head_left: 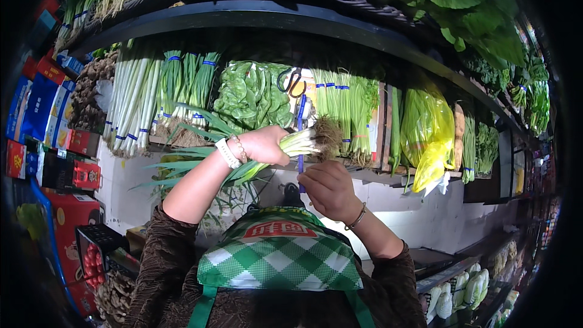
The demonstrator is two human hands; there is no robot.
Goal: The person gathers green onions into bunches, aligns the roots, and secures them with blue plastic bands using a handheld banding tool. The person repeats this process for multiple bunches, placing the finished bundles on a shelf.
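Note:
My left hand [262, 146] is wrapped round a bunch of scallions [300, 143], just over the front edge of the shelf. Their tangled brown roots point right, and the long green leaves trail left beneath my forearm. A blue-purple strip of tape [300, 165] runs crosswise at the white stems, showing both above and below them; whether it circles the bunch is hidden. The lower end of this strip is pinched between the fingers of my right hand [331, 189], close below the roots. Black-handled scissors [294, 82] lie beyond the bunch, near the strip's far end.
Taped scallion bundles [188, 85], leafy greens [252, 94] and long green stalks [343, 106] line the shelf. A yellow plastic bag [428, 133] hangs over its front at right. A dark upper shelf edge [261, 17] crosses above. Boxes [73, 222] stand at left; cabbages [473, 288] lie lower right.

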